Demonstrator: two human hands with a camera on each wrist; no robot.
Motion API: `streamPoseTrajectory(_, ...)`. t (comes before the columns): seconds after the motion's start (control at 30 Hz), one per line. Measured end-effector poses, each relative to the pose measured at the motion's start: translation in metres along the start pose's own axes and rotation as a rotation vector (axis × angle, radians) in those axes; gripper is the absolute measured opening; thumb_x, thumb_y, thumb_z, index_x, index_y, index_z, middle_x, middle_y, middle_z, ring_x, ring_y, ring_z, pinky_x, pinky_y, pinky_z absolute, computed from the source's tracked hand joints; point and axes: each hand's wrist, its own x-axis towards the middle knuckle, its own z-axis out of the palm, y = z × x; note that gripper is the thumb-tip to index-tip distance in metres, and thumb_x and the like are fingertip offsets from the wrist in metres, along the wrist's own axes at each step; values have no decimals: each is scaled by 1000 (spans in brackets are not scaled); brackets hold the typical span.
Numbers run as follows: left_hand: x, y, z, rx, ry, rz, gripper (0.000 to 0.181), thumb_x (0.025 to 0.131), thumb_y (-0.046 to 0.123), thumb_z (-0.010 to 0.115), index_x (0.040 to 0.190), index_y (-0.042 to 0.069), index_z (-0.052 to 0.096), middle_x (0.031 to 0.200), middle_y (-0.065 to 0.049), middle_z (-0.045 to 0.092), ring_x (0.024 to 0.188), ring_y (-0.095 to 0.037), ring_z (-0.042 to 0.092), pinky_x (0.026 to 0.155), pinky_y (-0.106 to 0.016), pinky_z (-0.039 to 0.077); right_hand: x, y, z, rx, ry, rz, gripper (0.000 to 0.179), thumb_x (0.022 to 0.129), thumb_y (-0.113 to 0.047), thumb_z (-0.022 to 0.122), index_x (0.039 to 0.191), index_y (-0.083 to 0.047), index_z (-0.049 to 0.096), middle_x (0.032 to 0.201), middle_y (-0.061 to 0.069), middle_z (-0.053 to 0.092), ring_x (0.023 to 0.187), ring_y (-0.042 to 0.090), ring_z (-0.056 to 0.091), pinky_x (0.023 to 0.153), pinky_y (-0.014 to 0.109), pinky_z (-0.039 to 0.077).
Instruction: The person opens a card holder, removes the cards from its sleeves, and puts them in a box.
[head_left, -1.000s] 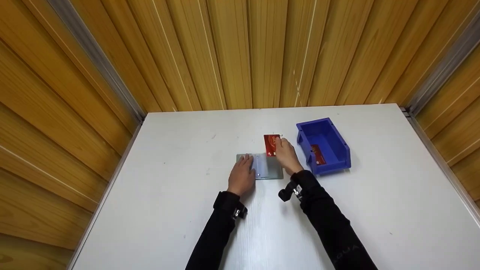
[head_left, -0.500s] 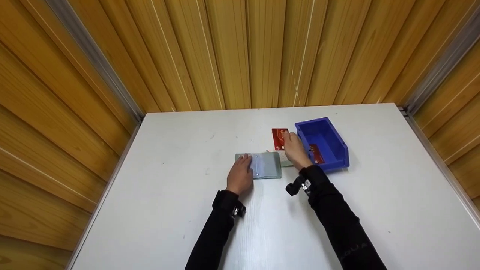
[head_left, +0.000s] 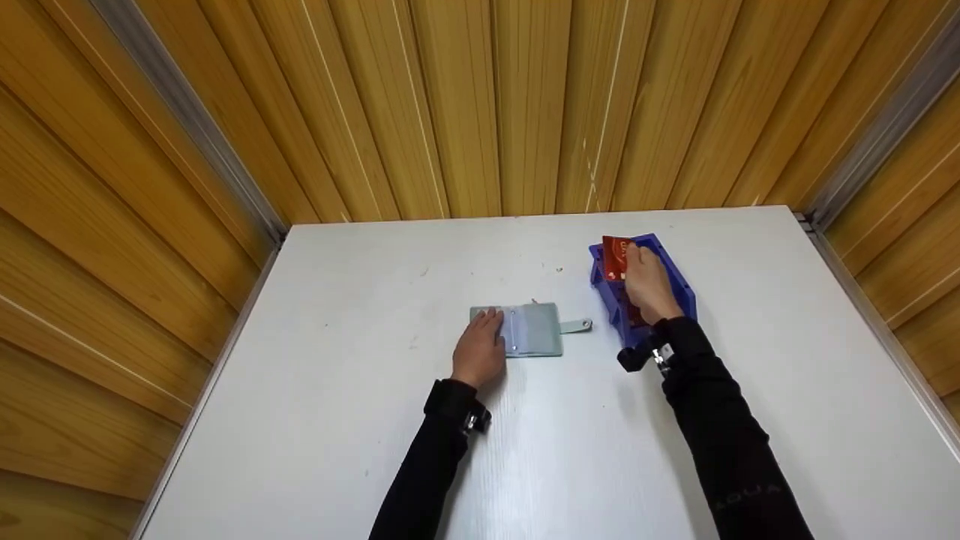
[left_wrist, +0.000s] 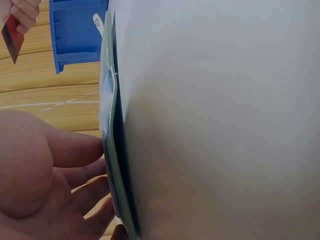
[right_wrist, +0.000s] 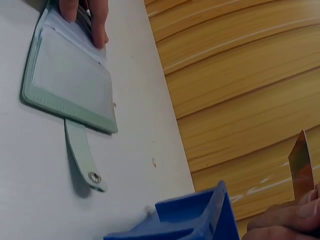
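While the right hand point(head_left: 646, 283) pinches a red card point(head_left: 613, 257) by 1 edge between thumb and fingertips, it holds it upright over the far end of the blue bin point(head_left: 679, 289). To my eye the card is thin, stiff and very light, with a slick face, so an edge pinch suits it better than a flat press. I would judge it bends a little but is not fragile. Left of the bin, the left hand point(head_left: 480, 352) lies with straight fingers pressing on the left half of an open pale green wallet point(head_left: 534, 330), its snap strap point(head_left: 576, 325) pointing toward the bin. Both rest on a smooth white table point(head_left: 375, 420), which is closed in by wooden plank walls point(head_left: 480, 105).
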Motion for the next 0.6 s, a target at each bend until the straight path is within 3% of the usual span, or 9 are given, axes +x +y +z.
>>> streamPoseTrajectory(0.23,0,1,-1,20,-12,-7,46,104,10,52,148,-2,54,157,-18,49,151,-35,40,125,-45,30,4,24,-23,-10,2,35,44,113,-36,19,100,-4,47,88,9,46,67,12,48,54,25,41)
streamPoseTrajectory(0.4,0,0,-3,29,-13,-10,46,104,10,51,148,-1,54,157,-17,49,150,-35,41,125,-44,30,8,40,-26,-65,44,8,46,113,-34,19,102,-1,49,92,13,48,81,21,50,67,28,41)
streamPoseTrajectory(0.6,1,0,-1,20,-26,-16,47,104,12,52,149,0,53,158,-16,48,151,-34,40,125,-44,30,13,57,-16,-214,99,-60,41,113,-28,24,89,-1,45,84,18,47,87,40,52,78,47,41)
